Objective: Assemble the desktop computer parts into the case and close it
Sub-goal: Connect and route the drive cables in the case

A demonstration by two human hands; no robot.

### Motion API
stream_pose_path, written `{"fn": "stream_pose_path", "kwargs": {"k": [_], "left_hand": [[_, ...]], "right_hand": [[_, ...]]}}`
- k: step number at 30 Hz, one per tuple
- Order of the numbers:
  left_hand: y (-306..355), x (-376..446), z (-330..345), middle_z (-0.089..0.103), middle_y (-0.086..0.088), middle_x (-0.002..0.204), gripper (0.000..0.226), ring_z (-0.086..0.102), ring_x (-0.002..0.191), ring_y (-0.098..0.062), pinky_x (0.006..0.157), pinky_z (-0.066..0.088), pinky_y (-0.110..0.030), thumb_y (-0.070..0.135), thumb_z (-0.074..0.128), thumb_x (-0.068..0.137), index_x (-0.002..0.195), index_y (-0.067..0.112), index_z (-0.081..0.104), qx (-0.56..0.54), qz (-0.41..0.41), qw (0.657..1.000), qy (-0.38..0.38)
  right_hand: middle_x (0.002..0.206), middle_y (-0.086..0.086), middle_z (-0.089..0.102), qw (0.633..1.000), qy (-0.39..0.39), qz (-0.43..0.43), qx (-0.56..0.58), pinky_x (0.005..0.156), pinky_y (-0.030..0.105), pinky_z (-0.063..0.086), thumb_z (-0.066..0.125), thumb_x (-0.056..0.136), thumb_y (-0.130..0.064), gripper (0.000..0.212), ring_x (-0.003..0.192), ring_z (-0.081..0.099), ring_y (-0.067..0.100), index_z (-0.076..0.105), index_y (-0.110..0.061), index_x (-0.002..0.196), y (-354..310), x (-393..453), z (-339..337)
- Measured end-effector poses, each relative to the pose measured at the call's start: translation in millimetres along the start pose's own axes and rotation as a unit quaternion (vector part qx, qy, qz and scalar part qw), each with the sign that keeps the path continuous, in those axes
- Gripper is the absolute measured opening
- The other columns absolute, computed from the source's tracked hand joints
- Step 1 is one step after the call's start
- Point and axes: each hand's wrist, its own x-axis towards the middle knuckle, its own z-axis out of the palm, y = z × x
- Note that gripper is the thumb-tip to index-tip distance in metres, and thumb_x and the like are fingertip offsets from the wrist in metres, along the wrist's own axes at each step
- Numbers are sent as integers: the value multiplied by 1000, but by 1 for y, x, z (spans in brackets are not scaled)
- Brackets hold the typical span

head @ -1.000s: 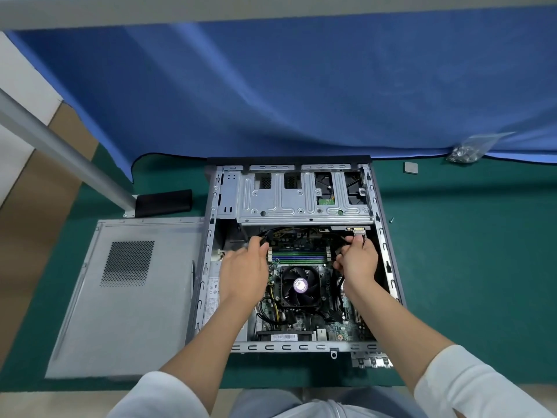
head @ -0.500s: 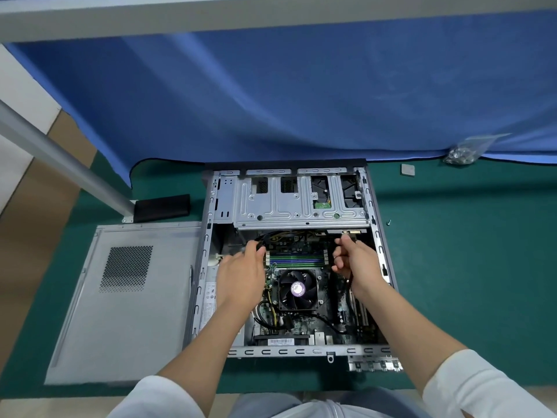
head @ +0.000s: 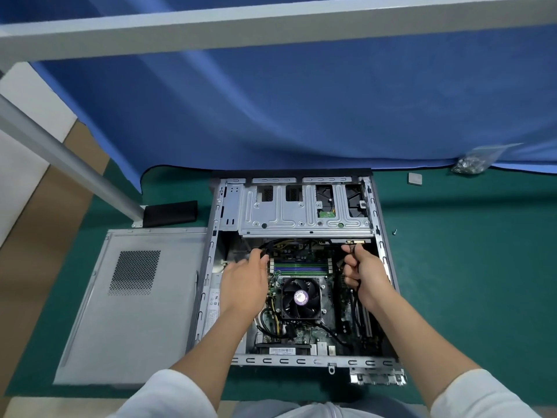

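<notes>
The open computer case (head: 387, 267) lies flat on the green mat, with the motherboard, the CPU fan (head: 300, 298) and the RAM sticks (head: 300, 265) showing inside. A silver drive cage (head: 304, 211) spans its far end. My left hand (head: 245, 283) reaches in at the left, its fingertips on a black cable (head: 266, 245) near the RAM. My right hand (head: 363, 273) pinches a cable connector (head: 354, 243) just under the drive cage's right end. The grey side panel (head: 135, 303) lies flat to the left of the case.
A black block (head: 170, 213) sits behind the side panel by a slanted metal post (head: 69, 159). A bag of screws (head: 473, 162), a small grey square piece (head: 415, 178) and a loose screw (head: 394, 232) lie to the right on the green mat (head: 467, 282). Blue cloth hangs behind.
My right hand has moved the connector up closer to the drive cage's underside. My left hand has shifted slightly toward the far end. The view has tilted a little.
</notes>
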Motion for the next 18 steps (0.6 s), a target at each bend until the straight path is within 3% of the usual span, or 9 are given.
{"fn": "stream_pose_path", "kwargs": {"k": [5,9,18], "left_hand": [[-1,2,4,32,14,51,28,32,47,-11,65,31,-30,31,27,102,91,19,49,19,-5,1000,-6],[0,3,4,36,12,55,30,37,50,-13,71,37,-31,34,22,102,98,20,49,38,-13,999,-28],[-1,3,4,39,11,58,32,39,54,-14,72,36,-30,34,19,102,100,20,48,48,-14,998,-32]], "right_hand": [[62,-3,42,998,27,-36,-43,40,21,19,29,106,-17,21,37,26,7,49,-14,103,4,0,2],[64,0,42,992,30,-48,-110,36,20,23,26,106,-19,20,35,31,9,44,-11,103,1,0,2],[58,-2,35,996,-6,-35,-81,38,21,23,27,106,-27,28,36,28,8,46,-11,95,-1,-2,0]]}}
